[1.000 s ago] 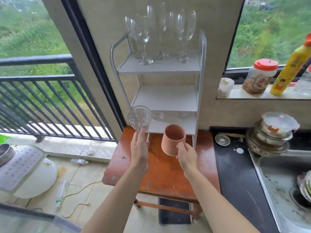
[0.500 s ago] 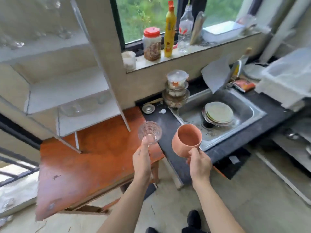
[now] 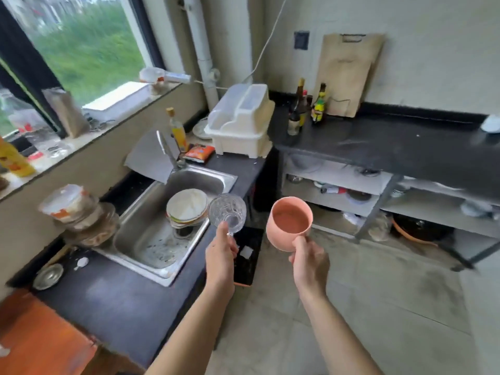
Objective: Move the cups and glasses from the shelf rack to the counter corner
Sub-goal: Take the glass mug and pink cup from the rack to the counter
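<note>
My left hand (image 3: 220,253) grips a clear patterned glass cup (image 3: 227,213) by its handle, held in the air over the sink's right edge. My right hand (image 3: 308,259) holds a pink cup (image 3: 289,223) by its side, mouth tilted toward me, over the floor. Both cups look empty. The black counter (image 3: 392,142) meets the other counter run at the corner by the white dish rack (image 3: 240,125), well beyond both hands. The shelf rack is out of view.
A steel sink (image 3: 151,234) holds stacked plates (image 3: 186,207). Stacked bowls (image 3: 78,212) stand left of it. Bottles (image 3: 305,109) and a wooden board (image 3: 346,74) stand at the counter's back. A wooden table (image 3: 35,339) is at lower left. Open shelves lie under the right counter.
The view has swung right, from the shelf rack and wooden table past the sink to the counter corner. Both hands keep their cups and have travelled right with the turn.
</note>
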